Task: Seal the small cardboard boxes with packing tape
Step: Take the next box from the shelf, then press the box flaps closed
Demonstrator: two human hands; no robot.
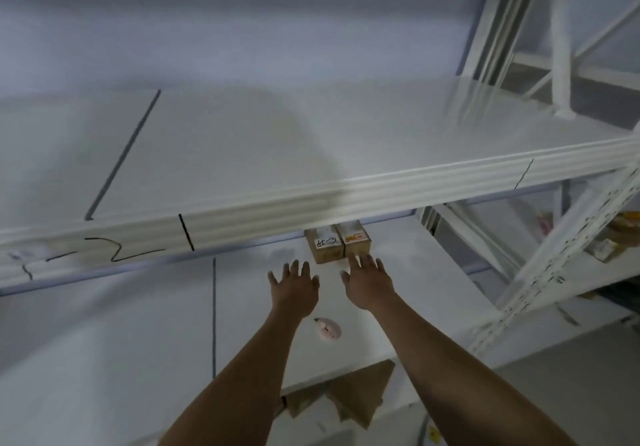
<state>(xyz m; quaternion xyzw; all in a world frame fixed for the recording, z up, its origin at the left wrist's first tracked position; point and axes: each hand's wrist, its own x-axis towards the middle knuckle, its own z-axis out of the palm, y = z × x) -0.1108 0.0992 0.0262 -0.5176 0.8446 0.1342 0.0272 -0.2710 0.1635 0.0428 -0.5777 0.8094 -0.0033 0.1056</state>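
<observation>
Two small cardboard boxes point(337, 243) sit side by side on the lower shelf point(398, 272), at twelve o'clock from the hands, partly hidden under the upper shelf's front beam point(311, 203). The left hand point(294, 288) and right hand point(369, 284) reach toward them, fingers spread apart and holding nothing. A pink object point(327, 329) lies at six o'clock from the hands. Flattened cardboard point(346, 397) shows below the shelf edge.
</observation>
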